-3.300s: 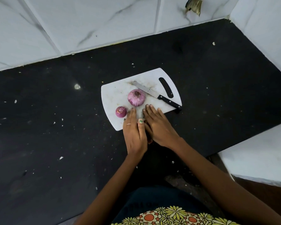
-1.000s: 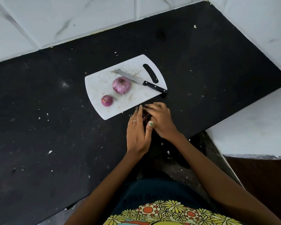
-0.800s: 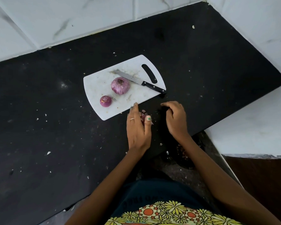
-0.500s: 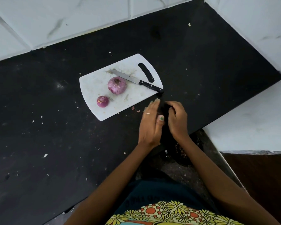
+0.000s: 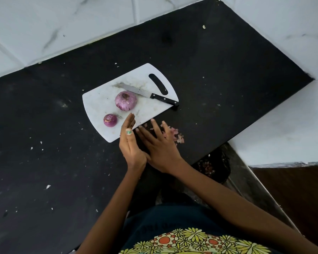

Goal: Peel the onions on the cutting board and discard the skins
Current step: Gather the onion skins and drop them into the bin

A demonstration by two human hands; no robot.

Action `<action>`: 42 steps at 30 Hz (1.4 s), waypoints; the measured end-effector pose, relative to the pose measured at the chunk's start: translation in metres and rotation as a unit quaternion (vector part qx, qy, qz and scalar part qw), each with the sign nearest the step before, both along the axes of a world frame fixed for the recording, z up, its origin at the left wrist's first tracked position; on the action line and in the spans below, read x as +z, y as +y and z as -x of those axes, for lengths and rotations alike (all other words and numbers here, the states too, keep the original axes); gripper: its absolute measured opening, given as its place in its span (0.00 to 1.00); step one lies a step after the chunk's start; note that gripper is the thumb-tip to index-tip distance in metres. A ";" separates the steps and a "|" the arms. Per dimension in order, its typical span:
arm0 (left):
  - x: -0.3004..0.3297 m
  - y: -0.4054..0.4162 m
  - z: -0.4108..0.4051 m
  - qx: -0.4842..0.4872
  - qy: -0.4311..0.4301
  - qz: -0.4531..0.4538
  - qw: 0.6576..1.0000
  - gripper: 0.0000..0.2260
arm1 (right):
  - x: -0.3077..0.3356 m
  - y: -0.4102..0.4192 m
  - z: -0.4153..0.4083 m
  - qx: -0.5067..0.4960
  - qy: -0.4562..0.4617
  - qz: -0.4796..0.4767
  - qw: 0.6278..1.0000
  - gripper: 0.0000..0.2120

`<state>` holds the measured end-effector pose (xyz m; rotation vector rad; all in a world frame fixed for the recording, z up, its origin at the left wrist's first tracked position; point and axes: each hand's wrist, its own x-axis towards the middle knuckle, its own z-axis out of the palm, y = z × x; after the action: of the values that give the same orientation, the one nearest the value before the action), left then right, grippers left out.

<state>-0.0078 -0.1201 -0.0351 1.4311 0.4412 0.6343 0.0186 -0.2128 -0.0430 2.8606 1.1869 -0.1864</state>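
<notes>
Black worktop (image 5: 228,74) under both hands: the left hand (image 5: 129,145) stands on edge, fingers straight, its grip holding nothing. The right hand (image 5: 159,143) lies beside it, fingers spread flat — half a second ago they were curled. Pink skins (image 5: 176,135) lie just past its fingertips; both onions (image 5: 126,100) sit beyond on the cutting board (image 5: 99,99).

The table (image 5: 218,70) is a black stone-looking slab, mostly matt and speckled with pale crumbs. The cutting board (image 5: 99,99) looks like white plastic, scuffed and stained in the middle. The knife (image 5: 147,94) has a dull grey metal blade and a black handle with little rivets. Both onions (image 5: 126,100) have smooth, slightly shiny purple surfaces. The skins (image 5: 176,134) look thin, papery and pinkish. The wall tiles (image 5: 81,21) are white, marble-veined and smooth.
</notes>
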 end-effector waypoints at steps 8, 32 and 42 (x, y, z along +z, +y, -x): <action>0.001 -0.006 -0.005 -0.034 -0.004 0.011 0.999 0.25 | 0.006 -0.010 0.003 -0.122 0.001 -0.049 0.991 0.33; -0.008 -0.034 -0.003 -0.098 0.048 -0.043 0.993 0.18 | 0.015 -0.039 -0.010 -0.134 0.119 -0.247 0.952 0.21; -0.004 -0.045 -0.015 -0.161 0.073 -0.008 0.984 0.30 | 0.040 -0.074 -0.031 -0.448 0.175 -0.212 0.851 0.17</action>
<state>0.0069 -0.1654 -0.0386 1.5299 0.3085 0.2745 0.0499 -0.2863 -0.0026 3.6451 -0.2755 -0.5369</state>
